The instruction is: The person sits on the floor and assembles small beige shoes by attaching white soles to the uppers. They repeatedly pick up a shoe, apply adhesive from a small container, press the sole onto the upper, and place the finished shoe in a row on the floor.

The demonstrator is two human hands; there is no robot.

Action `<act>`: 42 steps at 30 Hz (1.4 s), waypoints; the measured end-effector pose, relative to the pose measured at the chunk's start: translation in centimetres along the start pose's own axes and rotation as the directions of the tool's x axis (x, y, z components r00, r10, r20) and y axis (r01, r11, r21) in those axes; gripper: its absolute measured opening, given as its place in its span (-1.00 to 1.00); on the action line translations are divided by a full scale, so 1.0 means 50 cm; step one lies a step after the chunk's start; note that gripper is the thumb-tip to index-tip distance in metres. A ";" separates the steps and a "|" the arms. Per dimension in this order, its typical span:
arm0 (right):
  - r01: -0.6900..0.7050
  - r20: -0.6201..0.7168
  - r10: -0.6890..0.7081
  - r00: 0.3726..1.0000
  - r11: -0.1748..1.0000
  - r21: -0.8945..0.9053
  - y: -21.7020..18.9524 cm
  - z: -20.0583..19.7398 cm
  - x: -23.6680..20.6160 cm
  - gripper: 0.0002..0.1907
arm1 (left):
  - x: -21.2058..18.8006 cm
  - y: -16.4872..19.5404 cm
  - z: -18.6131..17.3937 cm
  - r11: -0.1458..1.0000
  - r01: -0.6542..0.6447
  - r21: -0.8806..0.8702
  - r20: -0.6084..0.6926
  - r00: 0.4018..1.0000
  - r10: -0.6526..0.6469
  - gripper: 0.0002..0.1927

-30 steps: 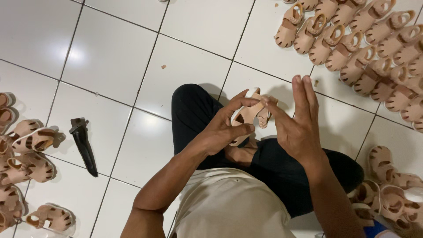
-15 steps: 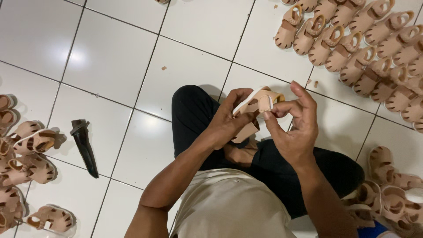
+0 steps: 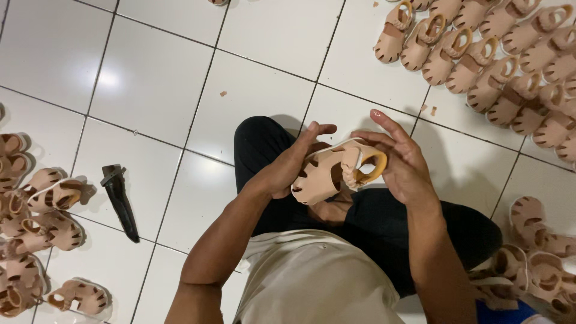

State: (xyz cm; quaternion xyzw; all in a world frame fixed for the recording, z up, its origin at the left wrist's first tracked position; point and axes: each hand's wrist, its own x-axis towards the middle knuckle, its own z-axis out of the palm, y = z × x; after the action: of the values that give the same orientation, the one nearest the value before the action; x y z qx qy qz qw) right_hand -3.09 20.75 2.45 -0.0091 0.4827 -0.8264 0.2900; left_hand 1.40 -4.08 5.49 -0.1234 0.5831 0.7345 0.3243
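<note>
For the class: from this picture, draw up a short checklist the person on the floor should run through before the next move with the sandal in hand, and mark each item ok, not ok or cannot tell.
1. Both hands on the beige sandal: ok. The left hand grips its toe end, the right hand its heel end.
2. Sandal held off the white tiled floor: ok, it is above the lap.
3. Heel strap intact: cannot tell, fingers partly hide it.
4. Dark tool within reach: ok, probably; it lies on the tiles by the left arm.
5. Sandal rows at upper right kept apart from the sandal pile at left: ok.
</note>
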 end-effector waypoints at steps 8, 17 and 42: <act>0.049 -0.144 -0.027 0.989 0.988 0.149 0.034 0.000 0.021 -0.36 | -0.006 0.006 -0.031 0.874 -0.474 -0.105 0.177 0.856 0.486 -0.02; -0.089 -0.037 -0.240 0.970 -0.211 -0.973 0.131 -0.115 0.052 -0.44 | 0.094 -0.040 -0.025 0.894 -0.413 -0.176 -0.293 0.889 0.353 -0.14; 0.322 0.237 -0.418 0.877 0.145 -0.935 0.040 0.029 -0.060 -0.65 | 0.089 0.056 -0.079 0.951 -0.272 -0.146 -0.323 0.922 0.214 0.08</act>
State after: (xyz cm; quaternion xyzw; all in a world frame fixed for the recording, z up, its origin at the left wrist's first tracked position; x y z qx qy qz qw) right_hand 0.77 20.35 2.42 -0.2682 0.8748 -0.4033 -0.0077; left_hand -4.47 -6.59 4.05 -0.1913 0.5646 0.7933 0.1238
